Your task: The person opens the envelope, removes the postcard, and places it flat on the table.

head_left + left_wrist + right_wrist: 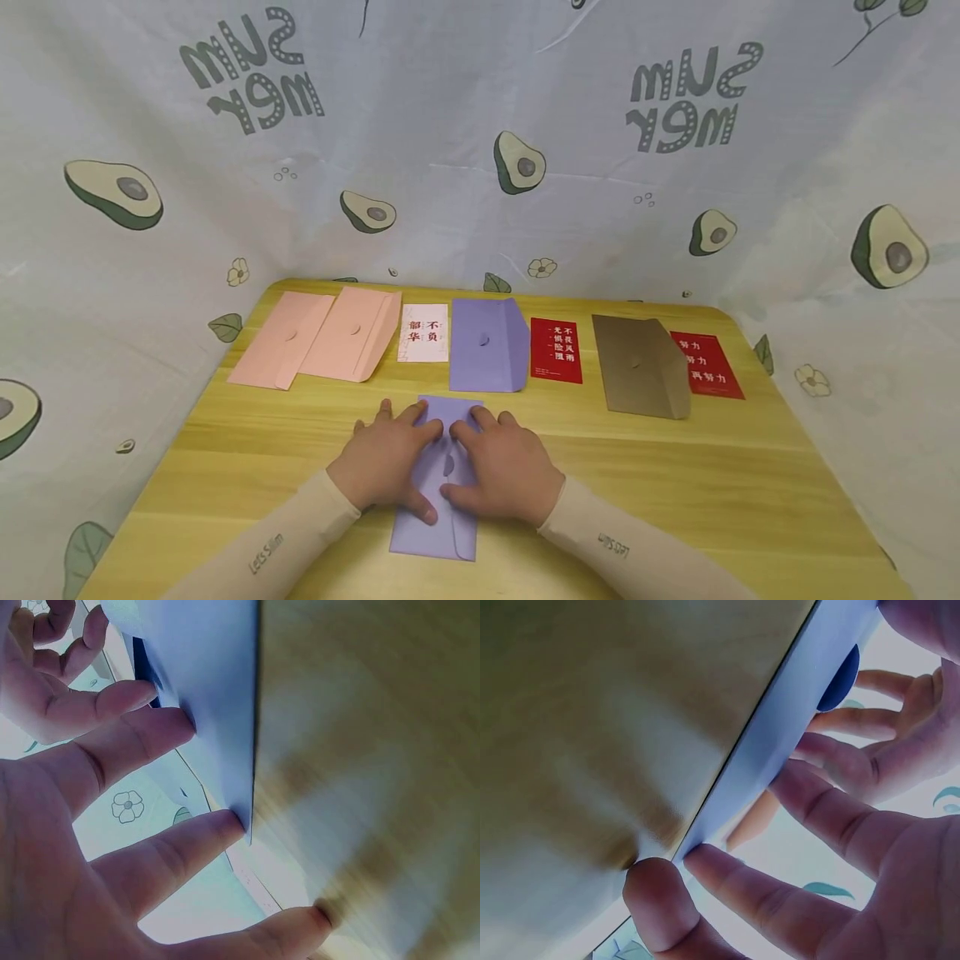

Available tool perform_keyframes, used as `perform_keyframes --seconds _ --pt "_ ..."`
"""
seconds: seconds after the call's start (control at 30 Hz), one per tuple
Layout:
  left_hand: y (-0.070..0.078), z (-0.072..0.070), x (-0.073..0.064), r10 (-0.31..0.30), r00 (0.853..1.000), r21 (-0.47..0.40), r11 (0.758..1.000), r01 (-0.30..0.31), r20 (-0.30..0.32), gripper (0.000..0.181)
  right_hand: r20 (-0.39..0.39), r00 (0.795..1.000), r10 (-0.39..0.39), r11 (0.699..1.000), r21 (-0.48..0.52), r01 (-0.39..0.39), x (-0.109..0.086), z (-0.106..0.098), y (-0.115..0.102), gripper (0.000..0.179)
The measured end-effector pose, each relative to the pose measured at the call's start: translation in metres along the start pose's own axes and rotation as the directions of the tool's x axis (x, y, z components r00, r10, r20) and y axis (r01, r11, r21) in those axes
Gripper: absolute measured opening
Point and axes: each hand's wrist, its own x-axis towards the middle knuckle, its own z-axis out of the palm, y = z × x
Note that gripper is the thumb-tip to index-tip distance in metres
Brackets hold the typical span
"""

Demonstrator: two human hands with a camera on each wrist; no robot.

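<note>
A purple envelope (427, 533) lies flat on the table in front of me, its flap side up with a half-round tab near the middle. My left hand (386, 458) is spread over its left side, fingertips touching the paper. From the right, my right hand (510, 467) rests its fingers on the envelope's upper right part and its thumb near the middle. In the left wrist view, the fingers (169, 859) press at the edge of the envelope (217, 697). The right wrist view shows straight fingers (780, 900) touching the other edge of the envelope (769, 727).
Along the back of the wooden table (225, 467) lie two pink envelopes (281, 337), a white card (423, 346), another purple envelope (476, 367), a red card (555, 367), a brown envelope (630, 383) and a second red card (720, 379). A patterned curtain (450, 108) hangs behind.
</note>
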Motion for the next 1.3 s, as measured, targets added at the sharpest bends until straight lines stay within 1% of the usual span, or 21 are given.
perform_keyframes --seconds 0.2,0.53,0.7,0.8,0.9,0.97,1.17,1.3 --pt "0.001 0.002 0.001 0.010 1.000 -0.008 1.000 -0.010 -0.003 0.103 0.004 1.000 0.022 1.000 0.001 -0.022 -0.003 -0.002 0.000 0.072" --pt "0.002 0.003 0.001 0.018 1.000 0.010 1.000 -0.018 -0.013 0.102 0.020 0.999 0.036 0.999 0.014 -0.036 -0.008 -0.004 0.003 0.072" --pt "0.002 0.003 0.000 0.009 1.000 0.018 1.000 -0.008 -0.008 0.105 -0.014 0.999 0.043 0.997 0.062 -0.042 -0.015 -0.010 0.009 0.068" --pt "0.002 0.002 0.000 0.005 1.000 0.019 1.000 -0.005 0.000 0.108 -0.046 0.998 0.043 0.995 0.090 -0.039 -0.021 -0.014 0.016 0.065" --pt "0.001 0.002 0.000 0.003 1.000 0.023 1.000 -0.003 0.006 0.110 -0.059 0.997 0.046 0.993 0.111 -0.039 -0.028 -0.018 0.024 0.064" --pt "0.001 0.001 0.000 0.002 1.000 0.023 1.000 -0.002 0.008 0.110 -0.051 0.997 0.052 0.990 0.131 -0.045 -0.031 -0.018 0.029 0.064" --pt "-0.001 0.002 0.000 0.000 1.000 0.023 1.000 0.000 0.009 0.108 0.011 0.998 0.061 0.983 0.174 -0.062 -0.039 -0.015 0.039 0.065" --pt "0.000 0.003 0.002 0.003 1.000 0.018 1.000 -0.003 0.021 0.107 0.013 0.998 0.062 0.989 0.137 -0.063 -0.043 -0.012 0.041 0.063"
